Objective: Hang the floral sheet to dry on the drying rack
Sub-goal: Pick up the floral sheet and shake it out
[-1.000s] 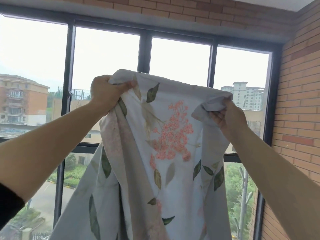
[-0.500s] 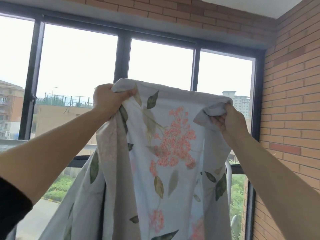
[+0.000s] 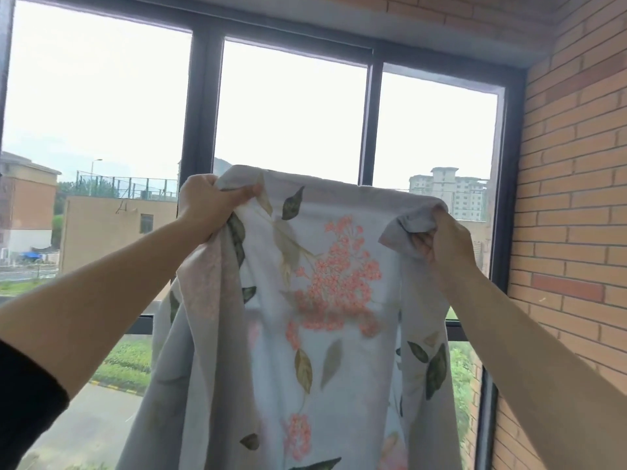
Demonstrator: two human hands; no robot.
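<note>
- Since a second ago the view has swung left and tipped up, so both hands and the cloth now sit lower against the glass; the grips themselves look unchanged.
- Nearest, two bare forearms reach up and forward, a dark sleeve [image 3: 27,398] on the left one.
- left hand [image 3: 212,206] is clenched tight around a bunched top corner of the floral sheet [image 3: 325,300]; right hand [image 3: 444,240] is fisted on the opposite corner, thumb side toward me.
- Top edge runs taut between the fists, the rest hanging below them. My guess: held high and wide to spread it flat before draping.
- Drying rack isn't visible right now, probably hidden behind the cloth.
- Beyond the hands: dark-framed window [image 3: 203,106], brick wall [image 3: 573,198] past the right hand.
</note>
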